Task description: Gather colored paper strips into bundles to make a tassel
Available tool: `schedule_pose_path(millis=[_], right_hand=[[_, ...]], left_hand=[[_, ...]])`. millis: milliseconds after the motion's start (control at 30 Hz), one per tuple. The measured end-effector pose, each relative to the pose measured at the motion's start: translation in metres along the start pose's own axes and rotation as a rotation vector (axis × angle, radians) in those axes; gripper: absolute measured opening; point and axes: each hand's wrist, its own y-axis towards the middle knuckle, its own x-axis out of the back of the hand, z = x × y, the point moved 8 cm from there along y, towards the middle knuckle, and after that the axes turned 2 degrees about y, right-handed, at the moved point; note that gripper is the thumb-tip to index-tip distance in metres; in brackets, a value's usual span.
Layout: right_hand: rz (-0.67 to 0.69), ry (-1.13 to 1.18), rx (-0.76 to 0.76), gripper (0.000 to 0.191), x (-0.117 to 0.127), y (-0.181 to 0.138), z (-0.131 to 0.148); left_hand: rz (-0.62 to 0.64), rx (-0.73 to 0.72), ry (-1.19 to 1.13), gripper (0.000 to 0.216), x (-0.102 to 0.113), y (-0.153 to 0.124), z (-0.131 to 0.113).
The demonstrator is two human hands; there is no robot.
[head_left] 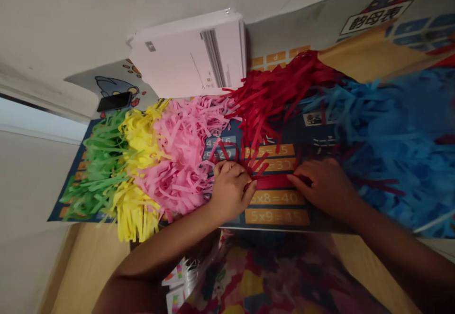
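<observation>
A red fringed tissue-paper strip (pixel 273 181) stretches between my two hands over the printed mat. My left hand (pixel 230 188) is closed on its left end, where loose red strands stick up past the fingers. The right end is pinched in my right hand (pixel 322 181), between thumb and fingers. Dark red strands also reach out beyond the right hand, over the blue fringed paper (pixel 384 129). Beside the left hand lies a heap of pink fringed paper (pixel 185 138). Behind both hands rests a larger red fringed bunch (pixel 280 93).
Yellow fringed paper (pixel 138 138) and green fringed paper (pixel 104 157) lie at the far left. Near them is a dark phone (pixel 114 101). A white stack of sheets or boxes (pixel 177 62) stands at the wall. The mat (pixel 277 217) shows multiplication tables.
</observation>
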Motion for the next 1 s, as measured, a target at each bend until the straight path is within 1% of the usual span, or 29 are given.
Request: schedule_pose_path(millis=[133, 267, 300, 367, 433, 467, 533, 567, 667, 767, 833, 900, 967, 1000], right_hand=[[-0.026, -0.010, 0.023, 0.033, -0.001, -0.001, 0.000], [-0.014, -0.047, 0.014, 0.033, -0.002, -0.001, -0.001], [-0.033, -0.072, 0.006, 0.031, 0.002, -0.001, 0.001], [-0.118, -0.131, 0.024, 0.023, 0.015, -0.004, 0.009], [-0.185, -0.152, 0.139, 0.018, 0.026, -0.008, 0.026], [-0.190, -0.152, 0.219, 0.017, 0.029, -0.011, 0.037], [-0.157, -0.154, 0.357, 0.017, 0.026, -0.015, 0.053], [-0.134, -0.173, 0.396, 0.018, 0.022, -0.016, 0.058], [-0.086, -0.258, 0.463, 0.020, 0.009, -0.015, 0.063], [-0.040, -0.332, 0.483, 0.022, 0.000, -0.012, 0.064], [-0.030, -0.337, 0.456, 0.026, 0.002, -0.008, 0.062], [-0.041, -0.320, 0.433, 0.028, 0.007, -0.006, 0.061], [-0.054, -0.321, 0.426, 0.027, 0.014, -0.004, 0.061], [-0.063, -0.324, 0.427, 0.025, 0.018, -0.004, 0.063]], left_hand=[[0.013, 0.014, 0.037, 0.028, -0.002, 0.001, 0.001], [0.005, 0.014, 0.073, 0.026, -0.002, 0.001, 0.001], [0.003, 0.019, 0.081, 0.025, -0.003, 0.001, 0.002], [0.001, 0.030, 0.085, 0.022, -0.003, 0.001, 0.002], [0.000, 0.026, 0.076, 0.019, -0.004, 0.001, 0.002], [-0.002, 0.022, 0.075, 0.018, -0.004, 0.001, 0.002], [-0.010, 0.013, 0.076, 0.017, -0.004, 0.001, 0.001], [-0.018, 0.012, 0.075, 0.015, -0.003, 0.001, 0.001], [-0.045, -0.001, 0.068, 0.009, 0.001, -0.001, 0.000], [-0.083, -0.023, 0.104, 0.011, 0.009, -0.004, -0.004], [-0.135, -0.091, 0.152, 0.017, 0.016, -0.007, -0.014], [-0.175, -0.227, 0.206, 0.021, 0.018, -0.010, -0.030], [-0.181, -0.345, 0.276, 0.022, 0.014, -0.012, -0.045], [-0.180, -0.374, 0.314, 0.020, 0.011, -0.011, -0.049]])
